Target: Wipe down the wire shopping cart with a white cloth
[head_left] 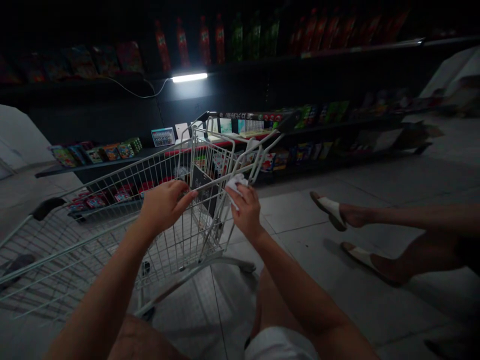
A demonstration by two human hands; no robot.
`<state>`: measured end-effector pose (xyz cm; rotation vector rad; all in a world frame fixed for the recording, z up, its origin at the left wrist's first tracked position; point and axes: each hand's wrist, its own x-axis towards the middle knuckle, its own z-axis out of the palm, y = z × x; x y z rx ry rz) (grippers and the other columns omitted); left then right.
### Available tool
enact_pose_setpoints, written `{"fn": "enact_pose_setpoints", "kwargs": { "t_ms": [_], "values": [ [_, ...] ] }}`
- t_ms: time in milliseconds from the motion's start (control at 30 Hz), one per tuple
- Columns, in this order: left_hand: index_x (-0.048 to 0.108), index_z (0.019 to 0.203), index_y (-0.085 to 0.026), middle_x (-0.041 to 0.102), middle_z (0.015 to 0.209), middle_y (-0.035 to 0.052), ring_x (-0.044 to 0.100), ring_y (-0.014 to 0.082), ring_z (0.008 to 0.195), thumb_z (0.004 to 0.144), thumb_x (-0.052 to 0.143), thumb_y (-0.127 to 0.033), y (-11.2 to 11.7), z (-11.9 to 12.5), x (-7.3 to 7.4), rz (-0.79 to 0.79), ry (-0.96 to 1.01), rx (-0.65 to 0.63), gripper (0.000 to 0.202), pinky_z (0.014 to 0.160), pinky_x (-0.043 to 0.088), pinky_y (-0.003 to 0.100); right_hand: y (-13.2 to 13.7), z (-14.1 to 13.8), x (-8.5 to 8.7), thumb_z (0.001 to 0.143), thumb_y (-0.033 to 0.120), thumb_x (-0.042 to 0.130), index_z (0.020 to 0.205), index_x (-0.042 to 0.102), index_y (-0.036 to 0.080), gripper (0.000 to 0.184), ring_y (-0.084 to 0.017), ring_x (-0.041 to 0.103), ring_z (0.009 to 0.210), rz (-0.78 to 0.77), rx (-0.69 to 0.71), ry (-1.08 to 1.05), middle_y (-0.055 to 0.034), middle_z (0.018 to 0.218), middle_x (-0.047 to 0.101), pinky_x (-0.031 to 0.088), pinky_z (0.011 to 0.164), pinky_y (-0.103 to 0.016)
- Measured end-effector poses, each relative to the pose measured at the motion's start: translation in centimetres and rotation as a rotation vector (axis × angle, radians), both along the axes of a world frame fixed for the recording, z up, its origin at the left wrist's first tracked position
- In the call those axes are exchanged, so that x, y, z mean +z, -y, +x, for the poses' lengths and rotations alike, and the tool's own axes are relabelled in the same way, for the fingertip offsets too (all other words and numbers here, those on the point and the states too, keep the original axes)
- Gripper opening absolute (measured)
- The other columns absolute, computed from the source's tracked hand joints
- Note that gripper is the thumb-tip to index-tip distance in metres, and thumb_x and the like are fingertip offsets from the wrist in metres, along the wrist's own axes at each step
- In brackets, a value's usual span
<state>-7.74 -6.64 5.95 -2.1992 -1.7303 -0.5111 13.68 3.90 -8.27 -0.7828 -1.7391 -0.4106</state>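
The hands stand apart on a wire shopping cart (123,175), the left hand (165,207) apparently steadying it while the right hand (245,212) pinches a white cloth (236,187) to its top.

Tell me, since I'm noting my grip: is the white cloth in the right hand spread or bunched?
Bunched: the white cloth is crumpled in loose folds in the right hand.

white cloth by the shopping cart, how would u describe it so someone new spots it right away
Start at the wire shopping cart in front of the dark store shelves. Against the cart's wires, find the person's right hand. It grips the crumpled white cloth, the only soft white thing at the cart; the left hand beside it holds none.
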Motion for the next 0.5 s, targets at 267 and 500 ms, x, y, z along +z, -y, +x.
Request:
{"fn": "enact_pose_setpoints", "kwargs": {
  "t_ms": [267, 500],
  "values": [
    [0.066, 0.102, -0.015, 0.074, 0.097, 0.0145, 0.068, 0.0234, 0.085, 0.098, 0.029, -0.061, -7.1, 10.9, -0.4, -0.032, 0.077, 0.022, 0.059, 0.067, 0.043, 0.033, 1.2, 2.3, -2.7, 0.088, 0.018, 0.047, 0.115, 0.071, 0.026, 0.037, -0.022, 0.06, 0.114, -0.027, 0.182, -0.031, -0.0066, 0.119, 0.066, 0.051, 0.101, -0.04],
    [0.067, 0.099, -0.016, 0.075, 0.091, 0.0139, 0.07, 0.0246, 0.078, 0.101, 0.027, -0.05, -7.7, 11.0, -1.9, 0.124, 0.051, 0.129, 0.052, 0.063, 0.039, 0.032, -2.1, 7.9, 3.3, 0.079, 0.012, 0.049, 0.112, 0.072, 0.024, 0.041, -0.023, 0.06, 0.12, -0.02, 0.068, -0.441, -0.0078, 0.118, 0.064, 0.049, 0.106, -0.044]
  ]
}}
